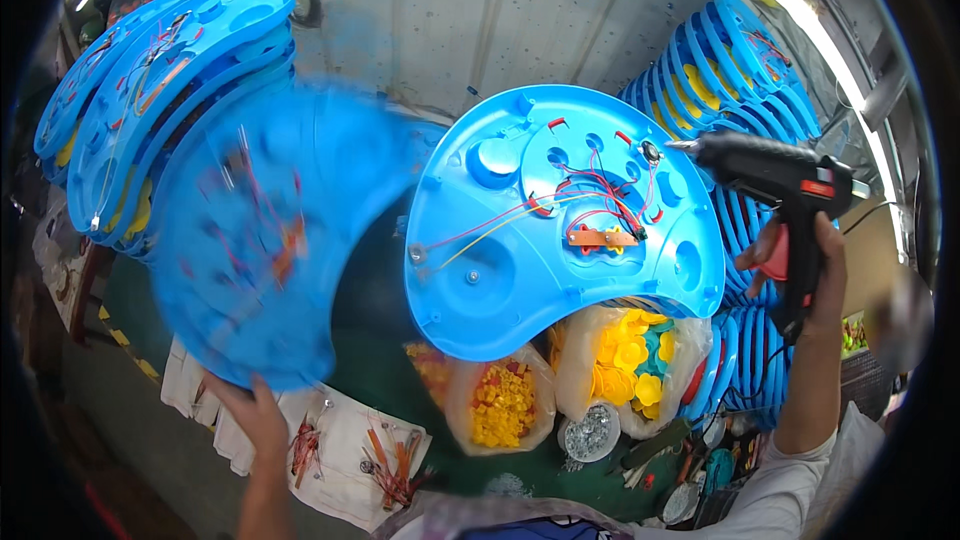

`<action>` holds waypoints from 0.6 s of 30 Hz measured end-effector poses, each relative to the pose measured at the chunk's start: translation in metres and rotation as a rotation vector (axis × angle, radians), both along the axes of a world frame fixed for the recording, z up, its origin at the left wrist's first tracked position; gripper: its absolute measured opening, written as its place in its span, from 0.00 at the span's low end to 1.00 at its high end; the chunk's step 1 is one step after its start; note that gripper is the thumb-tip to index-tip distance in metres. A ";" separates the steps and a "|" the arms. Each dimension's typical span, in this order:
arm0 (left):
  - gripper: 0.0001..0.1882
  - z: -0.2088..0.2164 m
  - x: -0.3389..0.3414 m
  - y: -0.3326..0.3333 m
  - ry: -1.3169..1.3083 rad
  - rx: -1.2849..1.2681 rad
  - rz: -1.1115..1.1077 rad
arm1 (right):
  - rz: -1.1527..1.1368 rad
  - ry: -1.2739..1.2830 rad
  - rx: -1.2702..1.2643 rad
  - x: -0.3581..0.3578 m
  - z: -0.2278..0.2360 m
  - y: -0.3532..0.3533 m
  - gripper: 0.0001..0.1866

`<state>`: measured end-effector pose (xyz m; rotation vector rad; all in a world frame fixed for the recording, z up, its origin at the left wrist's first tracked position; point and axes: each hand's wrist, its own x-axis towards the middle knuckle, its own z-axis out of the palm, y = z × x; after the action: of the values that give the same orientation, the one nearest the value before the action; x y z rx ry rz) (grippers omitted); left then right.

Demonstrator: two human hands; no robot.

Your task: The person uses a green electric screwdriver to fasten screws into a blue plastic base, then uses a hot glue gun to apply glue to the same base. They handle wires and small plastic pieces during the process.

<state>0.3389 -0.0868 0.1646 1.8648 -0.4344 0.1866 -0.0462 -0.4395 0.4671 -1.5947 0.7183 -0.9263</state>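
My left hand (250, 410) grips the lower edge of a blue plastic shell (265, 200), smeared by motion, with red wires and an orange part on it. In my right hand (820, 260) is a black glue gun (780, 170) with a red trigger, its nozzle pointing left. That nozzle is close to a small round black part (651, 151) on a second blue shell (480, 280) in the middle. Red and yellow wires and a copper-coloured strip (603, 238) lie across this shell, which sits on top of other things.
Stacks of blue shells stand at the left (180, 90) and right (750, 70). Nearer me are bags of small yellow parts (502, 405) and yellow and teal discs (625, 355), a bowl of screws (590, 432), and a white cloth (345, 470) holding wired parts.
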 end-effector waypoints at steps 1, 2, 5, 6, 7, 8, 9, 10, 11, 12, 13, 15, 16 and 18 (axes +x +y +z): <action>0.39 -0.042 -0.014 0.016 0.129 -0.022 -0.084 | 0.023 0.032 0.046 0.004 -0.002 0.002 0.34; 0.40 -0.071 -0.026 0.021 0.268 -0.051 -0.183 | 0.032 0.072 0.085 0.008 0.002 0.004 0.36; 0.41 -0.082 -0.047 0.004 0.902 -0.266 -0.209 | 0.118 0.168 0.088 0.034 0.005 -0.002 0.33; 0.42 -0.098 -0.044 0.010 0.973 -0.241 -0.268 | 0.110 0.149 0.086 0.044 0.008 -0.001 0.33; 0.42 -0.119 -0.027 0.024 1.034 -0.210 -0.323 | 0.152 0.165 0.092 0.049 0.010 -0.005 0.33; 0.43 -0.134 -0.003 0.030 1.091 -0.179 -0.381 | 0.193 0.179 0.094 0.054 0.014 -0.010 0.33; 0.44 -0.146 0.015 -0.004 1.227 0.156 -0.472 | 0.089 0.248 0.072 0.036 0.032 0.002 0.34; 0.42 -0.133 0.048 0.041 0.860 0.620 -0.384 | 0.201 0.229 0.115 0.057 0.015 -0.019 0.34; 0.33 -0.132 0.067 0.052 0.654 0.734 -0.354 | 0.214 0.264 0.122 0.066 0.015 -0.021 0.32; 0.22 -0.057 0.060 0.015 0.520 0.908 -0.365 | 0.215 0.304 0.138 0.073 0.012 -0.024 0.31; 0.18 0.013 0.042 -0.024 0.429 0.862 -0.400 | 0.197 0.365 0.111 0.080 0.006 -0.027 0.29; 0.15 0.058 0.036 -0.053 0.298 0.535 -0.456 | 0.170 0.408 0.059 0.092 0.003 -0.028 0.25; 0.13 0.079 0.025 -0.069 0.296 0.347 -0.486 | 0.188 0.427 0.069 0.091 0.008 -0.029 0.25; 0.12 0.119 0.008 -0.094 0.235 0.111 -0.576 | 0.216 0.462 0.089 0.084 0.018 -0.033 0.26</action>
<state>0.3465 -0.1813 0.2836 1.7654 -0.8056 -0.4465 0.0382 -0.4724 0.4847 -1.7845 0.8682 -0.3630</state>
